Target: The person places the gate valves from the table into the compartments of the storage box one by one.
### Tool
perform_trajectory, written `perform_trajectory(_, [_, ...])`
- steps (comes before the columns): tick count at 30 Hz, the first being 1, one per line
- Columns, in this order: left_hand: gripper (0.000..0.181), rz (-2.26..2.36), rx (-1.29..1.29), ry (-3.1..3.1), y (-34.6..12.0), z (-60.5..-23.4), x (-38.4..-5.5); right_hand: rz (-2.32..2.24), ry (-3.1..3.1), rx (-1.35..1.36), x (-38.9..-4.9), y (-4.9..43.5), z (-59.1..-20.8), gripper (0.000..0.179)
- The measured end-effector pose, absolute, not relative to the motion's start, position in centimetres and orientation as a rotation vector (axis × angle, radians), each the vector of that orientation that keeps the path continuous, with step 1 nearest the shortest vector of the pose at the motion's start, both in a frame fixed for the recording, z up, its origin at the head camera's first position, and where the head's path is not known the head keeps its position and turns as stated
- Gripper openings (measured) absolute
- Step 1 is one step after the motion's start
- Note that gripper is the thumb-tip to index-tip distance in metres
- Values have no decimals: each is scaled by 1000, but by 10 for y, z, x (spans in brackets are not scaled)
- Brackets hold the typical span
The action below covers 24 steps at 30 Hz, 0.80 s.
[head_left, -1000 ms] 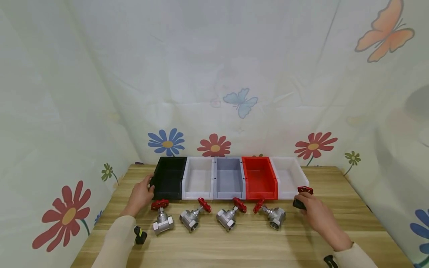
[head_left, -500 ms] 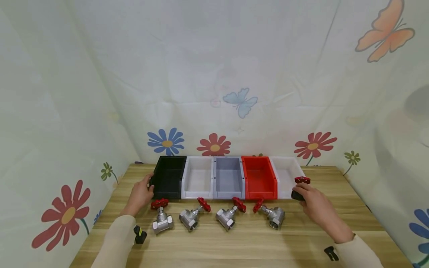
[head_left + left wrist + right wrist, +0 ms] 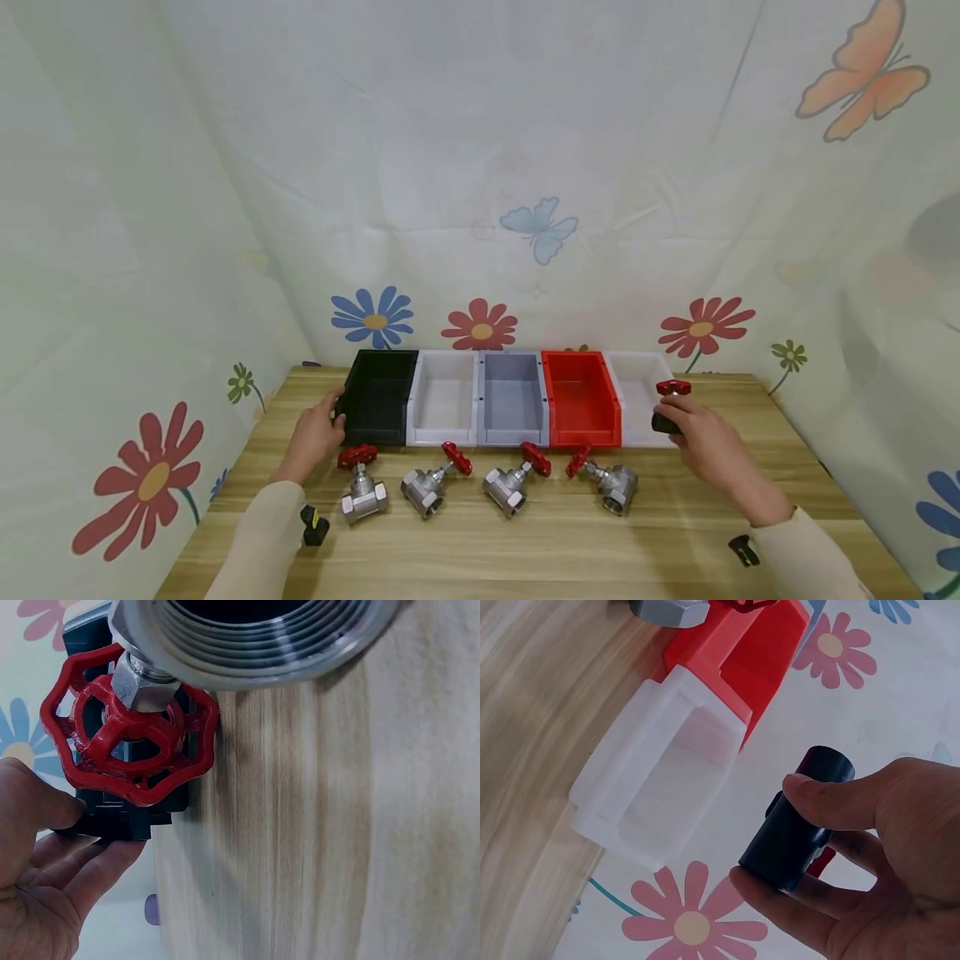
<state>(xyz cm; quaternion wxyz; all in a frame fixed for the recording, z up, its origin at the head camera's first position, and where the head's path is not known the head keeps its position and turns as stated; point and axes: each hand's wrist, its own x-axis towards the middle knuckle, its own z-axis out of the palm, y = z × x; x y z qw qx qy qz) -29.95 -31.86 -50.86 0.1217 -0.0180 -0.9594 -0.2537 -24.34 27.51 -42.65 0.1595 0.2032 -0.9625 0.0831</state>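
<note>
My left hand holds the left side of the black bin, with thumb and fingers pinching its wall in the left wrist view. A valve with a black body and a red handwheel is in my right hand, gripped between thumb and fingers. It is held up by the front right corner of the right-hand white bin. In the right wrist view most of its handwheel is hidden behind the body and fingers. A steel valve with a red wheel lies near my left hand.
Between the black bin and the right white one stand another white bin, a grey bin and a red bin. Several steel valves lie in front of the row on the wooden table. A flowered curtain hangs behind.
My right hand has lifted the black valve and carried it slightly forward and left, towards the right white bin. The left hand stays on the black bin.
</note>
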Motion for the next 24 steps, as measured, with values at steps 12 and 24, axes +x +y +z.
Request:
perform_trajectory(12, [52, -753, -43, -2794, -317, -505, -296, 242, -2725, 660, -260, 280, -425, 45])
perform_trajectory(24, [52, -749, -42, -2788, -317, -506, -296, 253, -2769, 655, -277, 282, -429, 48])
